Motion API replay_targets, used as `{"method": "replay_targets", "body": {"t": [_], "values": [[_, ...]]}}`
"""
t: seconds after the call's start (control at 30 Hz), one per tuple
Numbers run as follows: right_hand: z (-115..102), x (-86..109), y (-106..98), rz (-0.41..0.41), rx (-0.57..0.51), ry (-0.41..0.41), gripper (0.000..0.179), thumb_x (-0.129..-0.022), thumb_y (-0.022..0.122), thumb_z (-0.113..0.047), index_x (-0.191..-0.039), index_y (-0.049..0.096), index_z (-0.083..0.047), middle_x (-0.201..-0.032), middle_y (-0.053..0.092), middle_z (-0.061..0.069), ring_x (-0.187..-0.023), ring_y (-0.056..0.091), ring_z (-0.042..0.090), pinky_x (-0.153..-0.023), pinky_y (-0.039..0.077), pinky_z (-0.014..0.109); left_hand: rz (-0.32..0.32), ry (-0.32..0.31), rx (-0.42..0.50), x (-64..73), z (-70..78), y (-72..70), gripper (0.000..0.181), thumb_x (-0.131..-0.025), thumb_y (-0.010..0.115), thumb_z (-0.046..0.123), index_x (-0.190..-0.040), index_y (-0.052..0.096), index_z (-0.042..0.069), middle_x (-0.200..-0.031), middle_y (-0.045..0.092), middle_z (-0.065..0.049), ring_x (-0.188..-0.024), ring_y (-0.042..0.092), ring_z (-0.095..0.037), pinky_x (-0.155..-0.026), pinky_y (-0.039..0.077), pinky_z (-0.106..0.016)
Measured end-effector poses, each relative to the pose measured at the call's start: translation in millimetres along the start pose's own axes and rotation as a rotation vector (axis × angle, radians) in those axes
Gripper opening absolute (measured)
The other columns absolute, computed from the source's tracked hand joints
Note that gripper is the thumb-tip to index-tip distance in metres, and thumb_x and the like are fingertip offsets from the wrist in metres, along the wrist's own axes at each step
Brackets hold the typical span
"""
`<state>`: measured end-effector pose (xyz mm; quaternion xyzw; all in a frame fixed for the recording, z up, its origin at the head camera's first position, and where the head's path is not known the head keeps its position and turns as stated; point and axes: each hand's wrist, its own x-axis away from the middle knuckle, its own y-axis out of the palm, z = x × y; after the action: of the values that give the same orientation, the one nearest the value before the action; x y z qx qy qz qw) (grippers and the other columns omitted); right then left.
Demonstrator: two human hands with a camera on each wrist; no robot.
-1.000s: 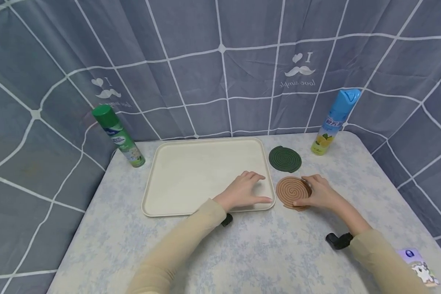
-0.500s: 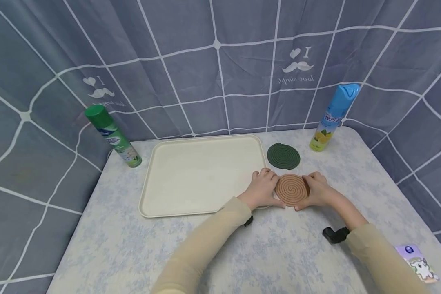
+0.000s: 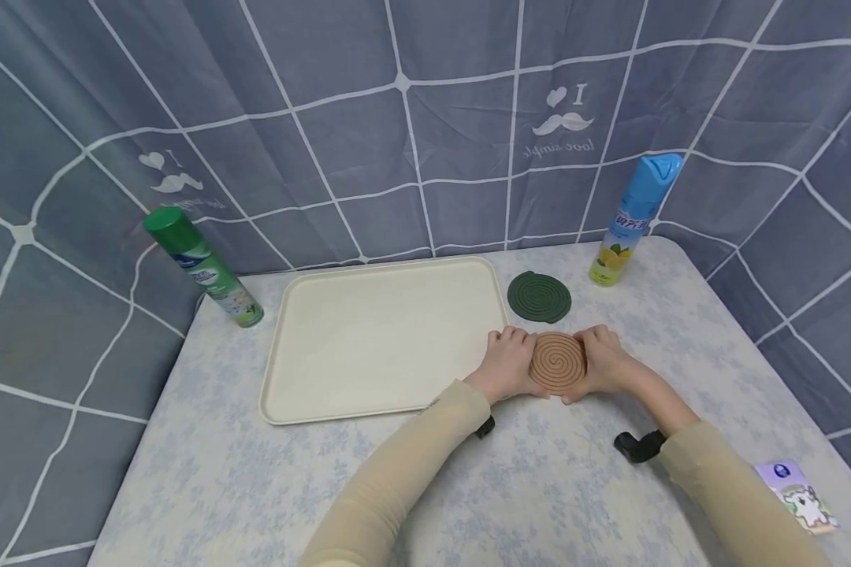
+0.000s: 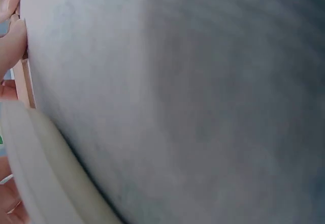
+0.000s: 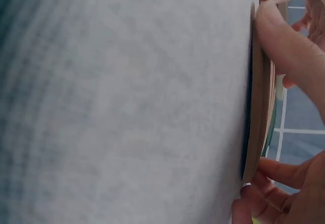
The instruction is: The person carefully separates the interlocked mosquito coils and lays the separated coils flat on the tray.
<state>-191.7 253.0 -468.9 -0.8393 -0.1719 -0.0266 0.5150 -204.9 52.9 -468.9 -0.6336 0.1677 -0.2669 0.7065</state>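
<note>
A brown mosquito coil [image 3: 557, 363] lies flat to the right of the cream tray, between both hands. My left hand [image 3: 508, 367] holds its left edge, fingers at the far side and thumb at the near side, with the wrist over the tray's corner. On the opposite edge, my right hand [image 3: 603, 364] grips with thumb and fingers. Seen edge-on in the right wrist view, the brown coil [image 5: 259, 107] shows more than one layer. A dark green mosquito coil [image 3: 539, 297] rests just behind, untouched by either hand.
The cream tray [image 3: 383, 415] takes up the table's middle left. A green spray can [image 3: 206, 268] stands at the back left, and a blue-and-yellow spray can [image 3: 631, 220] at the back right. A purple packet [image 3: 794, 492] lies at the front right. Grey checked curtain surrounds the table.
My left hand has moved right from above the tray to the brown coil's left edge and taken hold of it. My right hand keeps its place at the right edge. The head view has shifted slightly.
</note>
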Motion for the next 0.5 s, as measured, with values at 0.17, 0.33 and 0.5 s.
{"method": "replay_targets", "body": {"t": [0.17, 0.33, 0.5], "values": [[0.2, -1.1, 1.0, 0.021, -0.046, -0.01, 0.103, -0.06, 0.093, -0.042, -0.128, 0.039, 0.013, -0.121, 0.039, 0.03, -0.111, 0.038, 0.043, -0.093, 0.041, 0.059, -0.002, 0.0, 0.065, -1.4, -0.6, 2.8, 0.102, -0.072, 0.08, 0.062, -0.148, 0.039, 0.009, -0.135, 0.049, -0.005, -0.121, 0.045, -0.017, -0.098, 0.035, -0.03], [1.6, -3.8, 1.1, 0.064, -0.14, -0.004, 0.09, -0.065, 0.092, -0.026, -0.124, 0.037, 0.014, -0.116, 0.045, 0.03, -0.108, 0.046, 0.042, -0.091, 0.044, 0.056, 0.018, 0.007, 0.13, -1.9, 1.2, 6.0, 0.106, -0.07, 0.085, 0.055, -0.15, 0.034, 0.007, -0.136, 0.046, -0.007, -0.123, 0.046, -0.016, -0.102, 0.035, -0.029], [3.2, -5.4, -1.6, 0.037, -0.27, 0.07, 0.083, -0.075, 0.086, -0.019, -0.127, 0.028, 0.011, -0.113, 0.053, 0.032, -0.103, 0.059, 0.038, -0.084, 0.052, 0.045, 0.019, -0.01, 0.229, -2.4, 2.7, 6.4, 0.108, -0.069, 0.089, 0.046, -0.152, 0.03, 0.008, -0.141, 0.038, -0.011, -0.126, 0.044, -0.02, -0.103, 0.039, -0.027]]}}
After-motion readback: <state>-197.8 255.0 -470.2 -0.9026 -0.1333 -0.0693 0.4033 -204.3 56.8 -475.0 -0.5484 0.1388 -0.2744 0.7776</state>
